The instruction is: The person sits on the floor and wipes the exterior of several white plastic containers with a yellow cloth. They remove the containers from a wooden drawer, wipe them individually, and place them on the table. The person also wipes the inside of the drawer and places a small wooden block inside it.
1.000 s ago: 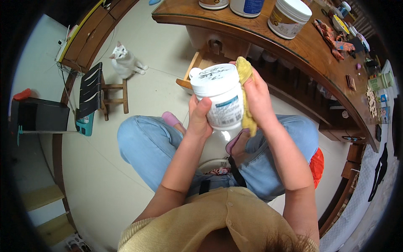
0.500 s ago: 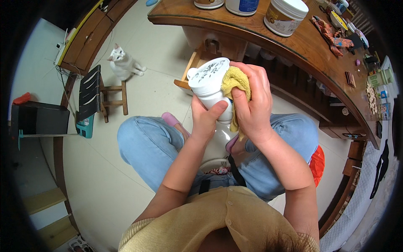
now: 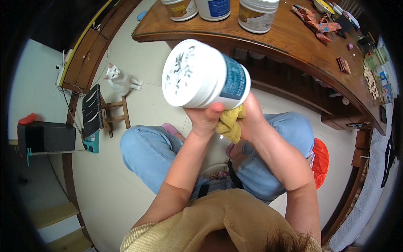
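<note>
A white plastic tub with a blue-green label is held up in front of me, tilted so that its lid with dark leaf-like marks points left and toward me. My left hand grips it from below, the thumb against its side. A yellow cloth is bunched under the tub's label end. Around this cloth my right hand is closed, pressing it to the tub; most of its fingers are hidden behind the tub and cloth.
On the wooden table ahead stand three more tubs, with a patterned cloth and small items to the right. A white cat sits on the floor at left beside a small stool. A red bag lies by my right knee.
The tub has been raised and tipped, so its lid faces more left and its blue-green label shows. The cloth has shifted from beside the lid to beneath the tub.
</note>
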Tool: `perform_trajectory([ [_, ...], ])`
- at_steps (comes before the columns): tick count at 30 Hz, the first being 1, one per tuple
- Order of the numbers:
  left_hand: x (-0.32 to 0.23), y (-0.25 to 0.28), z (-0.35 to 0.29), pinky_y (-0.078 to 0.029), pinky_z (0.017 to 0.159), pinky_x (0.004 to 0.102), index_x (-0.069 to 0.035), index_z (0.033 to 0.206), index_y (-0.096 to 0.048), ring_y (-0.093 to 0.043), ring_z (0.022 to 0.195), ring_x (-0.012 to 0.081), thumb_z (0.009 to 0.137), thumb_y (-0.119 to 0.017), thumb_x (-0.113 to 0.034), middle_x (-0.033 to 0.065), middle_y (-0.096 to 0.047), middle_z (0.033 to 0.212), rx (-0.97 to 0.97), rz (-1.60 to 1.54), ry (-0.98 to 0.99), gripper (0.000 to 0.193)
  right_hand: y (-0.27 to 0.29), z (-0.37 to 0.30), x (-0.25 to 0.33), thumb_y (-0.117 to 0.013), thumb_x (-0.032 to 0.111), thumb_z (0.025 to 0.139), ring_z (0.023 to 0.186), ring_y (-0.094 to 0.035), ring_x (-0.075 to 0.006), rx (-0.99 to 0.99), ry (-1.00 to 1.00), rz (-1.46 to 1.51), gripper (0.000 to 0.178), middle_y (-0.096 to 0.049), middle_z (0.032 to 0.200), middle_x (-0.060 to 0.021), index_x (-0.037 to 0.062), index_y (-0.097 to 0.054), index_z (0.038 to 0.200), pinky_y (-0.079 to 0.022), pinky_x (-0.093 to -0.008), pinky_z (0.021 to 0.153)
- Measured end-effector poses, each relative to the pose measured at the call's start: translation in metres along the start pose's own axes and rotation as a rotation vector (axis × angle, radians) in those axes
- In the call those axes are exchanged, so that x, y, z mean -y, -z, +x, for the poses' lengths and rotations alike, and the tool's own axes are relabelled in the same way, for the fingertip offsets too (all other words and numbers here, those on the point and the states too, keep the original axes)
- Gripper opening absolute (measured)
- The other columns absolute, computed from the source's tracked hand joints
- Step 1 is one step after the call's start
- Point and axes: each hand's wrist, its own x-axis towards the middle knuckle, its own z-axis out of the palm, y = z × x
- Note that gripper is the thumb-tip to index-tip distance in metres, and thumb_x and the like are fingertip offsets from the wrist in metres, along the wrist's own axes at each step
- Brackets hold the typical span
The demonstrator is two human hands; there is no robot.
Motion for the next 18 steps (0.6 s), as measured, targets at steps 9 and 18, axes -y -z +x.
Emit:
perform_trajectory([
  [9, 0.029, -0.087, 0.049, -0.049, 0.097, 0.0370, 0.002, 0.137, -0.036, -0.058, 0.112, 0.0228, 0.059, -0.094, -0.022, 0.0121, -0.056, 0.125, 0.378, 0.057, -0.057, 0.101, 0.024, -0.039, 0.096, -0.025, 0.039, 0.102, 0.132, -0.044, -0.0293, -0.064, 0.682, 0.188, 0.056, -0.046, 0.142, -0.0159, 0.0012, -0.039, 0.141, -0.033, -0.0426, 0.113],
  [18, 0.140, -0.182, 0.076, -0.040, 0.102, 0.0464, 0.008, 0.134, -0.030, -0.044, 0.123, 0.0411, 0.064, -0.088, -0.030, 0.0281, -0.045, 0.125, 0.493, 0.719, -0.148, 0.099, 0.092, -0.062, 0.163, -0.028, 0.035, 0.101, 0.133, -0.041, -0.0407, 0.264, 0.943, 0.279, 0.055, -0.044, 0.141, -0.0239, -0.0042, -0.040, 0.138, -0.033, -0.0517, 0.114],
])
